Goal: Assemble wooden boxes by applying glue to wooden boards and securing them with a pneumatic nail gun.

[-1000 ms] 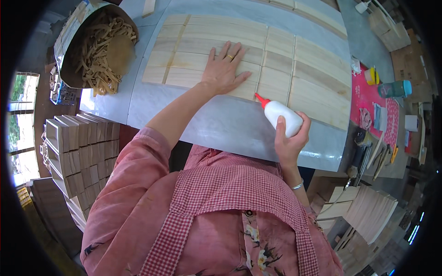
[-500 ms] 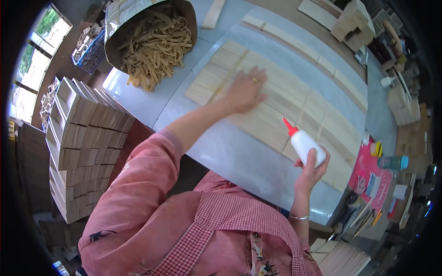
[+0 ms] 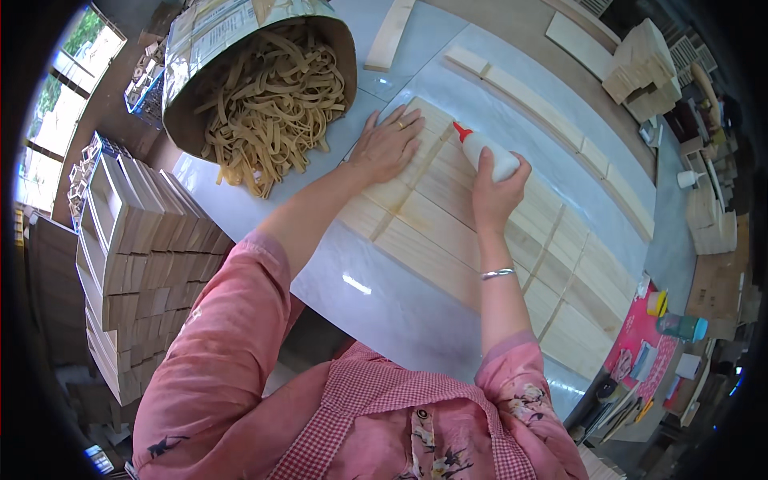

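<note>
My left hand (image 3: 387, 142) lies flat, fingers spread, on the end of a row of thin pale wooden boards (image 3: 448, 232) laid side by side on a white table (image 3: 376, 296). My right hand (image 3: 494, 190) grips a white glue bottle (image 3: 490, 154) with a red nozzle. The nozzle points toward the boards just right of my left hand's fingers. A ring shows on my left hand and a silver bracelet on my right wrist.
A large metal tub (image 3: 240, 48) of tan rubber bands (image 3: 272, 104) lies tipped at the table's far left. Stacked wooden boxes (image 3: 136, 256) stand at the left. More wood strips (image 3: 552, 112) lie farther back. A red mat (image 3: 648, 336) with small containers sits at the right.
My right hand has carried the glue bottle from the table's near edge up to the boards next to my left hand. The view has swung left toward the tub.
</note>
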